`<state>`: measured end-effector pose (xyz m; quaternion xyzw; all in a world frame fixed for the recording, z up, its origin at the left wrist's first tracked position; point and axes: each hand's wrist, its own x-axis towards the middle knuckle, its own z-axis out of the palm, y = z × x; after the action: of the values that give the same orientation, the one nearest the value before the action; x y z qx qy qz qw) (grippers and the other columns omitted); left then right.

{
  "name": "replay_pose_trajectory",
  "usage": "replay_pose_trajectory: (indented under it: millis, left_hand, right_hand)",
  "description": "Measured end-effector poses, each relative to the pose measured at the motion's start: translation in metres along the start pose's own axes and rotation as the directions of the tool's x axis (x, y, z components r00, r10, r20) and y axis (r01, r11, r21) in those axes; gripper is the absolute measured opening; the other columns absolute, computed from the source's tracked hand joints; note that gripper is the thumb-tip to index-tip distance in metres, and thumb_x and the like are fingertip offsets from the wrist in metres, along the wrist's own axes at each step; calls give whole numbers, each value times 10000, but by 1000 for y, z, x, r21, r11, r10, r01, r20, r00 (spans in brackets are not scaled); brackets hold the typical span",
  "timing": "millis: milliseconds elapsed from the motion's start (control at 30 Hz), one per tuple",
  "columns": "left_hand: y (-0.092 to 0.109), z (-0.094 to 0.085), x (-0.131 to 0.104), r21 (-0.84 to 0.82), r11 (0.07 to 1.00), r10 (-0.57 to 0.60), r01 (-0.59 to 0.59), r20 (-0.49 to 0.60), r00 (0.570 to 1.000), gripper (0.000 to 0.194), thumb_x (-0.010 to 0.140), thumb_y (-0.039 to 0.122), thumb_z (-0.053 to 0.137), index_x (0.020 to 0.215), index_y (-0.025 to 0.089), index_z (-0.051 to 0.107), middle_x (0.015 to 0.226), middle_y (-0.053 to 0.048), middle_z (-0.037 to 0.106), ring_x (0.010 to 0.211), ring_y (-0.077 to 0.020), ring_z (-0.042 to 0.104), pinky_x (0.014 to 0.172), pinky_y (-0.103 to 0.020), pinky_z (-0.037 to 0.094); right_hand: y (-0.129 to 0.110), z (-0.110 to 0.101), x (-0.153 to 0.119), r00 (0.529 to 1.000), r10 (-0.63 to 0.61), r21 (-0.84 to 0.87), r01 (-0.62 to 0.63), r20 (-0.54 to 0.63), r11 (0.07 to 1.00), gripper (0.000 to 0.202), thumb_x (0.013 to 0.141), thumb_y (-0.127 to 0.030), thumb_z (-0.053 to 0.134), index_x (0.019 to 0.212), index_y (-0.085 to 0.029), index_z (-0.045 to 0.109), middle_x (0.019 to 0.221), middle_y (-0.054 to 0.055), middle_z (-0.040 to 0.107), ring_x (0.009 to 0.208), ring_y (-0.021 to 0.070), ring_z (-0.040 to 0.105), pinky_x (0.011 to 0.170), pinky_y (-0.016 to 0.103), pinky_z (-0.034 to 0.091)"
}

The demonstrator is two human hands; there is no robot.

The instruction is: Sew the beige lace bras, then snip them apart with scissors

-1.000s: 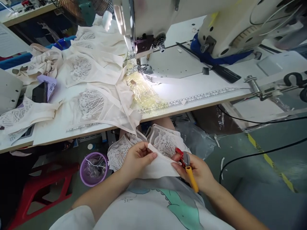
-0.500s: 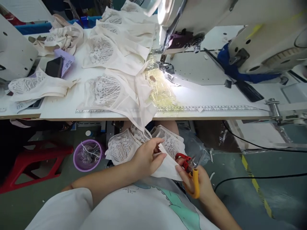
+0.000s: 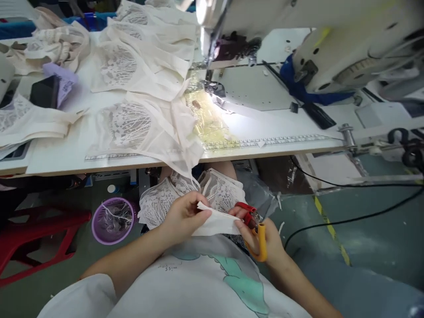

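Note:
A white lace bra (image 3: 218, 192) lies across my lap, below the table edge. Its plain white band (image 3: 217, 223) stretches between my two hands. My left hand (image 3: 185, 215) pinches one end of the band between thumb and fingers. My right hand (image 3: 265, 238) holds scissors (image 3: 260, 234) with one red and one orange handle loop. The blades point away from the band, partly hidden by the hand. The thumb and fingertips of that same hand also grip the other end of the band.
A sewing machine (image 3: 265, 26) with a lit needle area stands on the white table (image 3: 281, 128). Several more lace bras (image 3: 130, 123) lie left of it, one hanging over the edge. A purple basket (image 3: 112, 221) and a red stool (image 3: 43, 238) are on the floor.
The band is held more level and pulled straighter between both hands. My right hand with the scissors has come up slightly. The camera view has turned right.

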<state>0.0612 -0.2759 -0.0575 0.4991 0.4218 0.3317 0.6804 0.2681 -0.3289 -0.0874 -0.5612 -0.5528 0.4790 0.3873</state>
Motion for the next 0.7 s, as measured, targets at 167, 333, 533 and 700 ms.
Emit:
replay_pose_trajectory:
  millis: [167,333,533,700]
  left_hand:
    - [1,-28,-13,113,992,44,-51,63,997,78,841,206,557,821,160,497,887,-60,584,841,-157,561,729,-270,449]
    - [36,-38,-22,631,725,223,-277,166,961,63,868,154,491,919,185,512,933,-63,613,896,-168,581,788,-297,461]
    - [66,-5,-11,815,275,234,-511,459,857,148,884,231,458,879,148,581,842,-83,634,795,-209,593,697,-317,471]
    - [51,-10,-2,700,660,14,-271,349,937,126,876,203,471,817,162,575,730,-14,569,666,-125,530,599,-218,409]
  right_hand:
    - [-15,7,9,995,-88,60,84,55,995,89,818,-276,541,777,-208,501,800,32,597,761,181,582,690,322,479]
    - [-33,13,21,979,-155,-92,168,130,982,94,772,-231,547,722,-197,475,644,-6,515,566,133,468,519,252,383]
    - [-47,16,30,923,-280,-171,330,264,928,105,715,-187,516,694,-206,415,614,-27,451,547,117,402,483,225,318]
    - [-49,12,28,961,-145,-93,171,237,981,142,785,-304,535,741,-205,444,678,-2,517,599,131,463,534,242,384]
